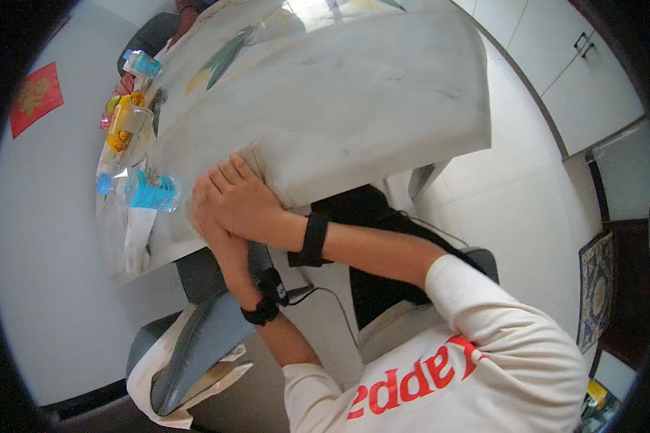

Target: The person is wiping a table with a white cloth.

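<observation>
My right hand (249,203) lies over my left hand (208,214) at the near edge of a table with a glossy, pale marbled cover (357,103). A pale, cloth-like piece (257,157) shows beneath and beside the hands; their fingers and palms hide most of it, so the grip is unclear. Each wrist wears a black strap, the left one with a small device. Left of the hands, a clear plastic bottle with a blue label (154,189) lies on its side, its blue cap towards the wall.
Another blue-labelled bottle (143,64) and a yellow package (120,124) are farther along the left side. A person's arm (187,21) reaches the far edge. A grey chair (206,346) with a pale cloth over it stands below the table. Cables hang near my arms; white cabinets (585,70) are at right.
</observation>
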Motion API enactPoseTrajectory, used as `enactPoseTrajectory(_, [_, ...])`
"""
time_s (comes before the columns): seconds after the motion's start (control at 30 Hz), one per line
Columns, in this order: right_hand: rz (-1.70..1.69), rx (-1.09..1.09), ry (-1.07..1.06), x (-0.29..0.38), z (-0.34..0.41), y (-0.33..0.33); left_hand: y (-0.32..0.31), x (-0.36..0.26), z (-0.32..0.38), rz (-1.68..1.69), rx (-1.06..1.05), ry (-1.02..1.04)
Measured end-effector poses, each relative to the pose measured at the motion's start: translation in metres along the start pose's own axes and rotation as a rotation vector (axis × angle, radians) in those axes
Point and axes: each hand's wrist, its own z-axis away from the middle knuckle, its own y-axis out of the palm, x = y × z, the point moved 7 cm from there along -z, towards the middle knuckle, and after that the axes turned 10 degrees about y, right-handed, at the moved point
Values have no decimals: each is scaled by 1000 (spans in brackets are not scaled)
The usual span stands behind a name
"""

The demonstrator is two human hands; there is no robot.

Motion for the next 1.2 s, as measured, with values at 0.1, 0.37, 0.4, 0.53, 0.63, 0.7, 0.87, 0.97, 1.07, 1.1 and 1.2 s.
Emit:
enactPoseTrajectory(0.1, [-112, -24, 6, -10, 4, -6, 8, -5, 0, -170, 80, -80])
enactPoseTrajectory(0.37, [-129, 55, 87, -89, 20, -66, 52, -88, -34, -263, 183, 8])
enactPoseTrajectory(0.4, [-118, 55, 99, -106, 23, -78, 63, -108, -43, -264, 168, 57])
enactPoseTrajectory(0.53, [-3, -57, 173, -174, 40, -133, 85, -201, -77, -46, 141, 174])
enactPoseTrajectory(0.63, [-4, -19, 232, -209, 44, -168, 101, -245, -94, -4, 155, 223])
enactPoseTrajectory(0.7, [2, -21, 261, -231, 48, -186, 110, -268, -105, 71, 118, 215])
enactPoseTrajectory(0.87, [71, 9, 322, -237, 46, -192, 114, -269, -109, 194, 68, 229])
enactPoseTrajectory(0.97, [166, -45, 346, -232, 46, -186, 114, -263, -106, 246, 34, 265])
enactPoseTrajectory(1.07, [174, -106, 328, -225, 47, -179, 107, -256, -102, 314, 5, 254])
enactPoseTrajectory(1.1, [184, -107, 329, -221, 45, -177, 107, -251, -101, 311, 0, 248])
enactPoseTrajectory(1.2, [164, -91, 320, -205, 37, -165, 100, -231, -98, 340, -2, 224])
